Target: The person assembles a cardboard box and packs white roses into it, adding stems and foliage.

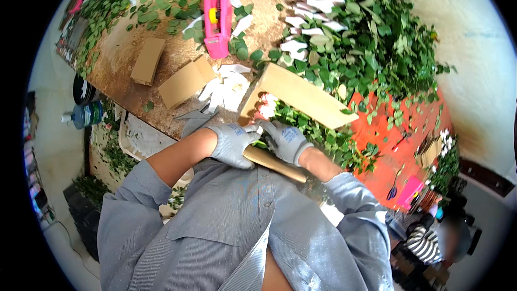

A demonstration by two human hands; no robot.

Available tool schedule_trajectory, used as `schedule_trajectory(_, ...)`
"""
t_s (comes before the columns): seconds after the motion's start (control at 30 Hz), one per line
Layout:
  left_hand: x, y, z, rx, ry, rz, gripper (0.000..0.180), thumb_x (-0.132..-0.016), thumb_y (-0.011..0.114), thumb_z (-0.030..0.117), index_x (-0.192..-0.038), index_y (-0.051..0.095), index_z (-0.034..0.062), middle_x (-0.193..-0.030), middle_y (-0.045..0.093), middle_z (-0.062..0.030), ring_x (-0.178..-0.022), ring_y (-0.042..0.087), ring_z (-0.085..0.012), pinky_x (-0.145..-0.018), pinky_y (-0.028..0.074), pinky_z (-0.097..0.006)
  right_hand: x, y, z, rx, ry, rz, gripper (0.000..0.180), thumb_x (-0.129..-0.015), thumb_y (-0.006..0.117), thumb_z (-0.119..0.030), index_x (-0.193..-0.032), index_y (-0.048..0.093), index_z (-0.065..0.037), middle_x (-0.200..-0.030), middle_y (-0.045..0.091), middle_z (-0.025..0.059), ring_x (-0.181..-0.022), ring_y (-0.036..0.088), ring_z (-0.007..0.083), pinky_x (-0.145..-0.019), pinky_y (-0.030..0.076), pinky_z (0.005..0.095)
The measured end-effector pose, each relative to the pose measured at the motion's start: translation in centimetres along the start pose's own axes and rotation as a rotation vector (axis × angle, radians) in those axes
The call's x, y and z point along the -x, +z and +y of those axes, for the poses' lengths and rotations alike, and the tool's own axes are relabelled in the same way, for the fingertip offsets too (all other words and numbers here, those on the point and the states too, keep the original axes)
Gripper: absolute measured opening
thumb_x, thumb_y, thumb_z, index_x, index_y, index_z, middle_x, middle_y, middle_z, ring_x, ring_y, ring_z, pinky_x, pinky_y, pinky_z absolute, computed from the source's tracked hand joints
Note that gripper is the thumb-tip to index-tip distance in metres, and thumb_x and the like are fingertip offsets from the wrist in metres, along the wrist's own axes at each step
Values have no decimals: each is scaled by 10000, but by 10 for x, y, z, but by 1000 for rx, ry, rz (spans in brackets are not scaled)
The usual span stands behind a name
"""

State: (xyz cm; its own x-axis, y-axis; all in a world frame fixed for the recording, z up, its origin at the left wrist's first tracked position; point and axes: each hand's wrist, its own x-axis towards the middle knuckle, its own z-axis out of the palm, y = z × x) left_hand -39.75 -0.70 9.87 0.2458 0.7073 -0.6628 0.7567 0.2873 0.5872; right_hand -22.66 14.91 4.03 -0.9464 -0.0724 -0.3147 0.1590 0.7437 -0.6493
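Both hands wear grey gloves and meet close to my body, over a piece of folded cardboard (307,94) standing around a bunch of roses. Pink and white rose heads (265,106) show inside it, with green leafy stems (304,124) running to the right. My left hand (234,143) is closed on the near cardboard flap (274,164). Beside it, my right hand (286,141) has its fingers bent and pressed together over the flowers' near side; what they grip is hidden. White paper pieces (229,89) lie just beyond the left hand.
A pink tape dispenser (217,24) stands farther back on the wooden table (116,64). Folded cardboard pieces (187,82) lie at left. Leafy stems with white-wrapped heads (371,32) heap at back right, beside a red surface (388,134). A person in stripes (424,243) is at lower right.
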Motion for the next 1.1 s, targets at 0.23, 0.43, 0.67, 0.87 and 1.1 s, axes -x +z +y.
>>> schedule_trajectory(0.23,-7,1,-5,-3,25,-57,924,-787,654,531,-1493,408,-11,-1601,317,-241,-1338,516,-358,-1109,419,-399,-15,12,8,283,170,201,234,-963,591,-247,-1131,531,-95,-983,640,177,-783,678,365,-660,543,482)
schedule_trajectory(0.43,-8,5,-1,-37,27,-59,888,-772,655,501,-1472,446,-5,-1595,336,-226,-1307,537,-385,-1091,439,-417,-19,24,14,450,150,188,233,-914,594,-203,-1125,541,-120,-953,636,118,-726,694,290,-606,552,438)
schedule_trajectory(0.67,-9,2,-1,-61,36,-69,850,-751,682,473,-1425,485,-7,-1571,353,-266,-1270,560,-401,-1063,456,-432,-21,31,15,431,165,215,289,-915,596,-208,-1192,548,-144,-958,638,116,-719,695,293,-599,553,443)
schedule_trajectory(0.87,-9,10,-4,-34,52,-30,811,-751,682,443,-1402,504,-8,-1557,372,-269,-1254,569,-403,-1052,462,-442,-28,26,2,434,144,222,297,-883,614,-180,-1171,557,-133,-993,637,145,-767,688,323,-645,545,462)
schedule_trajectory(1.1,-9,5,-1,-55,15,-60,793,-760,673,435,-1401,510,-3,-1572,364,-244,-1261,565,-393,-1067,453,-427,-18,6,7,288,240,261,214,-934,604,-238,-1104,586,-109,-1037,647,172,-841,687,370,-684,550,494)
